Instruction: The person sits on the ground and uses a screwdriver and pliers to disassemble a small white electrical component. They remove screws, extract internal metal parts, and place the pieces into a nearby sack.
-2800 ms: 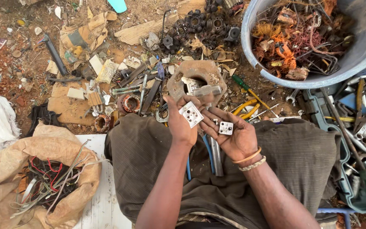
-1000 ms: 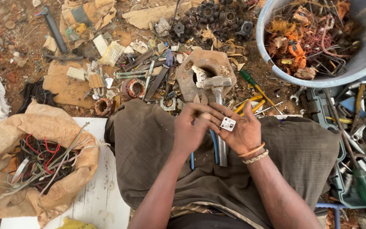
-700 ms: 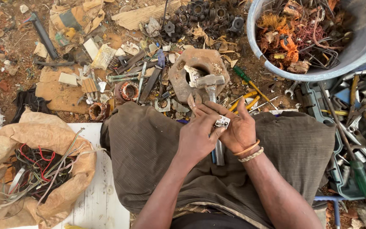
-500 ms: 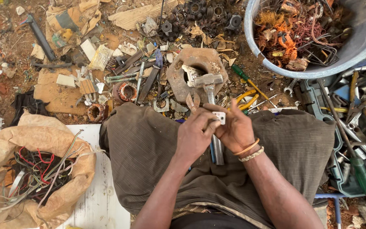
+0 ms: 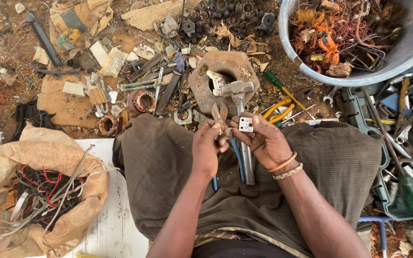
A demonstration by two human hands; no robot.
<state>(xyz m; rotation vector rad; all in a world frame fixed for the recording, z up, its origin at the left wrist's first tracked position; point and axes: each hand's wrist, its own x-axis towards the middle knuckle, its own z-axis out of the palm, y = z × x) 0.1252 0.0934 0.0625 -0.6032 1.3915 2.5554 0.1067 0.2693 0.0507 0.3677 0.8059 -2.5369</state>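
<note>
At frame centre, the right hand (image 5: 264, 141) pinches a small white plastic switch piece (image 5: 245, 124) by its edges; it looks light, rigid, brittle. The left hand (image 5: 208, 145) grips rusty pliers (image 5: 220, 116).

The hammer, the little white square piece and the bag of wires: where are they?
hammer (image 5: 237, 88), head view, on its metal head.
white square piece (image 5: 245, 124), head view, on its face.
bag of wires (image 5: 48, 155), head view, on its paper rim.

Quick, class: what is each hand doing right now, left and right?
Left hand: closed on blue-handled pliers.
Right hand: fingers curled, holding a small white square piece.
</note>
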